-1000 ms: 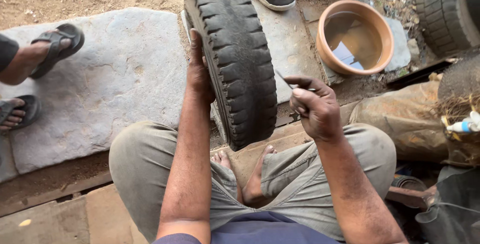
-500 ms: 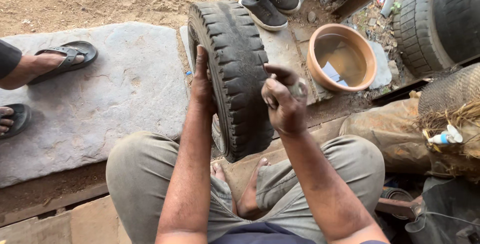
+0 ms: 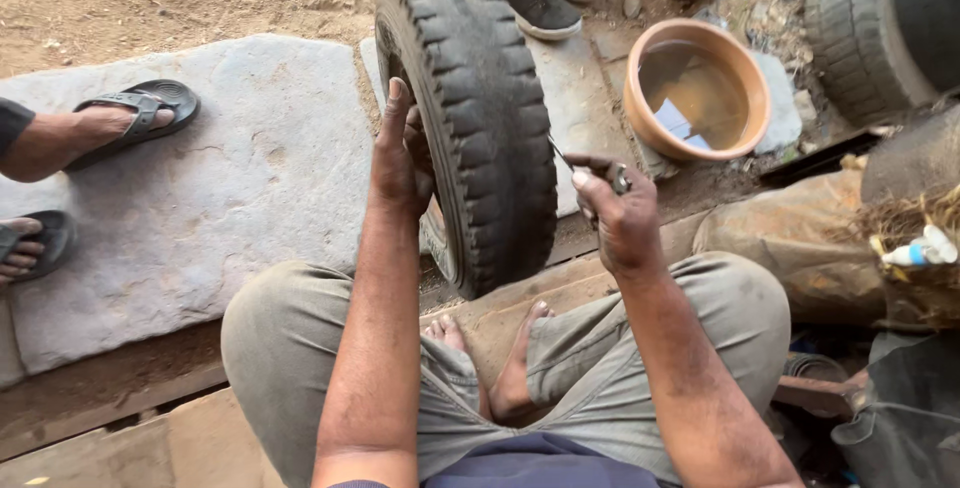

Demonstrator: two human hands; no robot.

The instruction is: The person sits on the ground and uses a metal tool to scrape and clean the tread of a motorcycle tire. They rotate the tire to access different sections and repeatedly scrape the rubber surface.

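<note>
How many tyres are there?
2 for sure: the upright tyre the left hand steadies, and another tyre at the top right corner. More may hide in the clutter on the right.

A black tyre (image 3: 480,118) with chunky, worn tread blocks stands upright on its edge between the person's knees, tread facing the camera, its lower part resting at the edge of a wooden board. A thin metal tool (image 3: 590,170), possibly a blade or needle, is too small to identify; it points its tip at the tyre's right sidewall, just beside it.
</note>
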